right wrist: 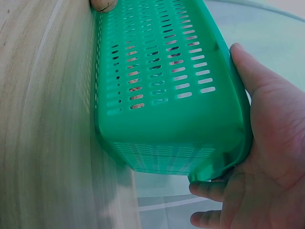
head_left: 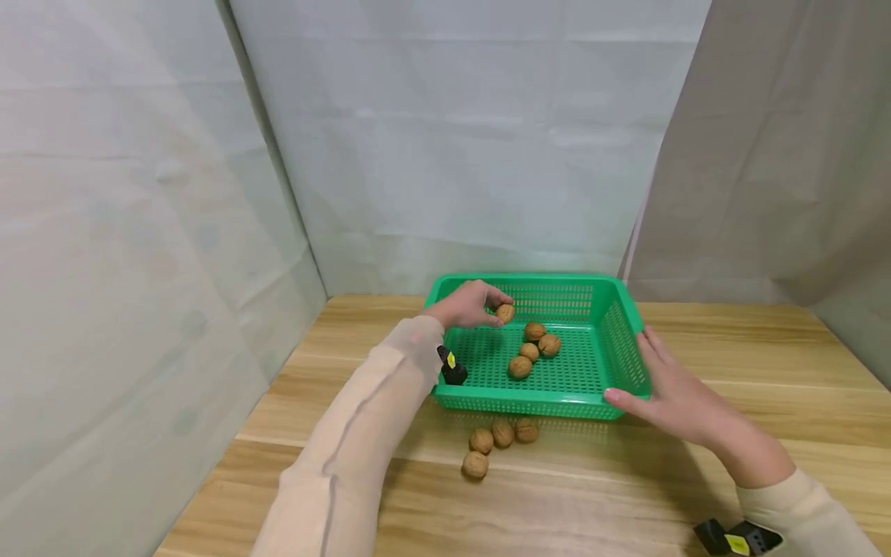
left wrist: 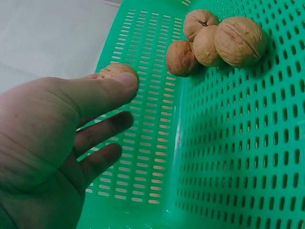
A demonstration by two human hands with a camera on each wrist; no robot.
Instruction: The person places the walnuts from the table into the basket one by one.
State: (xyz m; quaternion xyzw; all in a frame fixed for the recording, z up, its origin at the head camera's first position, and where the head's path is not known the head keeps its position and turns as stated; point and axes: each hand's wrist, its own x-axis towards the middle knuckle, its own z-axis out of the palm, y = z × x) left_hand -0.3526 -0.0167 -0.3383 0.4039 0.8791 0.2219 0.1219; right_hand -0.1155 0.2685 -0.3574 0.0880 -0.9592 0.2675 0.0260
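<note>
A green perforated basket (head_left: 524, 402) stands on a wooden table (head_left: 752, 363). My left hand (head_left: 490, 308) reaches inside it near the back left corner and pinches a walnut (head_left: 505, 313) at thumb and fingertips. In the left wrist view the thumb (left wrist: 112, 88) presses that walnut (left wrist: 114, 70) above the basket floor (left wrist: 224, 143). Several more walnuts (head_left: 534, 346) lie together in the basket's middle, seen too as walnuts (left wrist: 209, 40) in the left wrist view. My right hand (head_left: 671, 391) grips the basket's front right corner, palm on the wall (right wrist: 157, 95), thumb (right wrist: 250, 71) and fingers curled round it.
Several loose walnuts (head_left: 497, 439) lie on the table just in front of the basket; one walnut (right wrist: 103, 4) shows past the basket's edge. White and grey cloth sheets hang close behind and on both sides. Black-and-yellow cameras (head_left: 452, 368) sit on both wrists.
</note>
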